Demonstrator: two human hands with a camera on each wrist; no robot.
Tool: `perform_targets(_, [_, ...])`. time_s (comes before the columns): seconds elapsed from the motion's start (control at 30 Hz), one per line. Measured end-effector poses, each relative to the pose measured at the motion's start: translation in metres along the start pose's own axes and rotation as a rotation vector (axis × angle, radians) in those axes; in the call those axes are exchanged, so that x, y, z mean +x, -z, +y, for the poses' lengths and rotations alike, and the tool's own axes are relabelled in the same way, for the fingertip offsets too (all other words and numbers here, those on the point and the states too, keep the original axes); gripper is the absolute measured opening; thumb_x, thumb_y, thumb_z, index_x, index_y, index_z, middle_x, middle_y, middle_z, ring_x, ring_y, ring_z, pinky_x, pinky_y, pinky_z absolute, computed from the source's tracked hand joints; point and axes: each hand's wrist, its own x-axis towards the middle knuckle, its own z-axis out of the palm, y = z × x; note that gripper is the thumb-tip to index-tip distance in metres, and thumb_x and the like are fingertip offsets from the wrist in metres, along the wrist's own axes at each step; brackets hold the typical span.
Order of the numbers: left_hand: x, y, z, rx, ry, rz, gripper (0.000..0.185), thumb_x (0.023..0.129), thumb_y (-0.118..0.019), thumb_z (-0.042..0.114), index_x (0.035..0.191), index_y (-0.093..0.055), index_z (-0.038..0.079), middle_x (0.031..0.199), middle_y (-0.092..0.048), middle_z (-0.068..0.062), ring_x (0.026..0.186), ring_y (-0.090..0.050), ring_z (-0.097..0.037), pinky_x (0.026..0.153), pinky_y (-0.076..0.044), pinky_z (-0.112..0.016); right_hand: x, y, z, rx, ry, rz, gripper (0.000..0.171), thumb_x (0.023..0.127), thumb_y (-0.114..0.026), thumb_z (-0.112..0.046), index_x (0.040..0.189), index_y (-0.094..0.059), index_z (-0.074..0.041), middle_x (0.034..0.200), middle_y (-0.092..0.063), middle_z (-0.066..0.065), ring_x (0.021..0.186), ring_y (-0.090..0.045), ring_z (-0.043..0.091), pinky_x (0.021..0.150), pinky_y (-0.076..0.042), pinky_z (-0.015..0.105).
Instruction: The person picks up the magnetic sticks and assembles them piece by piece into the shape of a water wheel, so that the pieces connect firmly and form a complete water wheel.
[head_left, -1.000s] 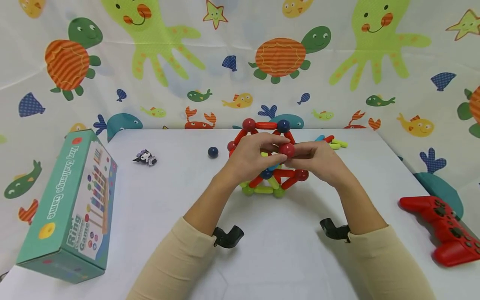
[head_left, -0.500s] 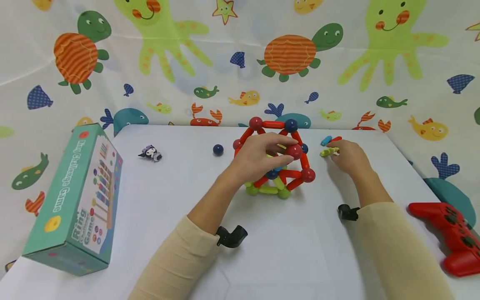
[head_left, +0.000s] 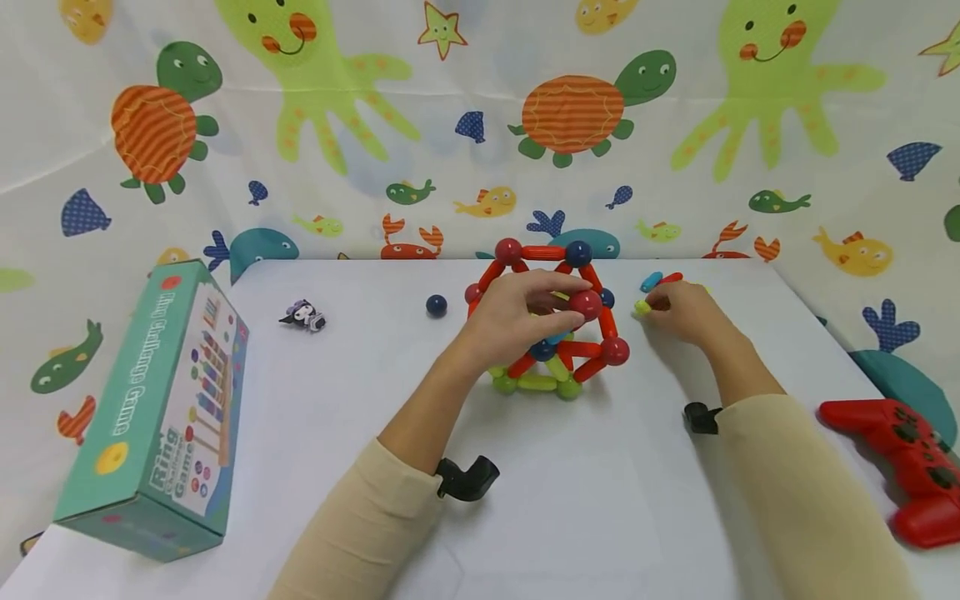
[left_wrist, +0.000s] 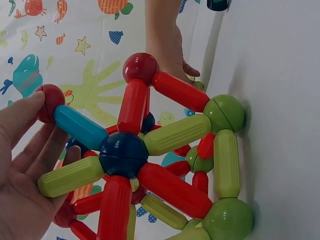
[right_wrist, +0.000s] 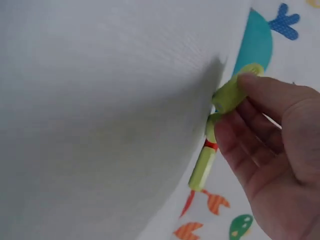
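A magnetic rod-and-ball frame [head_left: 543, 252] of red, yellow-green and blue parts stands on the table in the head view. My left hand [head_left: 498, 321] reaches in front of it, thumb and fingers pinching a red ball [left_wrist: 50, 102]. That ball sits on the end of a blue rod [left_wrist: 80, 126], which joins a dark blue ball [left_wrist: 124, 155] of the frame. To the right, my right hand [head_left: 690, 312] pinches a yellow-green magnetic rod [right_wrist: 232, 95] between thumb and fingers, close over the table. Another yellow-green rod [right_wrist: 202, 167] lies beside it, partly behind the fingers.
Loose blue [head_left: 651, 282] and red [head_left: 672, 276] rods lie just beyond my right hand. A dark blue ball [head_left: 437, 306] and a small figurine [head_left: 303, 316] lie to the left. A game box [head_left: 150, 417] stands far left; a red game controller [head_left: 900, 467] sits at right.
My right hand has left the red ball, moved right to the loose rods and taken hold of a yellow-green one. My left hand keeps its pinch on the red ball.
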Motion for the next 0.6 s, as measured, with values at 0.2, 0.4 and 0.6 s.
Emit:
perform_targets(0.2, [0.001, -0.001, 0.001, 0.008, 0.022, 0.008, 0.041, 0.094, -0.077, 0.021, 0.135, -0.07, 0.022, 0.122, -0.074, 0.003, 0.106, -0.071, -0.012, 0.087, -0.061, -0.028, -0.02, 0.004, -0.001, 0.345, -0.027, 0.037, 0.047, 0.105, -0.061, -0.029, 0.138, -0.052, 0.003, 0.131, -0.061, 0.026, 0.11, -0.062, 0.036, 0.083, -0.058, 0.026])
perform_targets(0.4, [0.001, -0.003, 0.0, 0.016, 0.039, 0.007, 0.042, 0.095, -0.077, 0.023, 0.136, -0.069, 0.024, 0.124, -0.073, 0.003, 0.107, -0.07, -0.013, 0.087, -0.061, -0.028, -0.053, 0.014, -0.031, 0.575, 0.098, 0.159, 0.045, 0.102, -0.066, -0.033, 0.134, -0.059, -0.002, 0.123, -0.07, 0.014, 0.103, -0.069, 0.021, 0.081, -0.059, 0.02])
perform_targets(0.6, [0.001, -0.004, -0.001, 0.012, 0.024, 0.017, 0.042, 0.095, -0.077, 0.021, 0.136, -0.069, 0.023, 0.123, -0.073, 0.003, 0.106, -0.07, -0.013, 0.086, -0.061, -0.028, -0.081, 0.023, -0.066, 0.519, 0.242, 0.115, 0.03, 0.098, -0.072, -0.028, 0.121, -0.069, -0.009, 0.107, -0.073, 0.002, 0.094, -0.07, 0.017, 0.083, -0.059, 0.025])
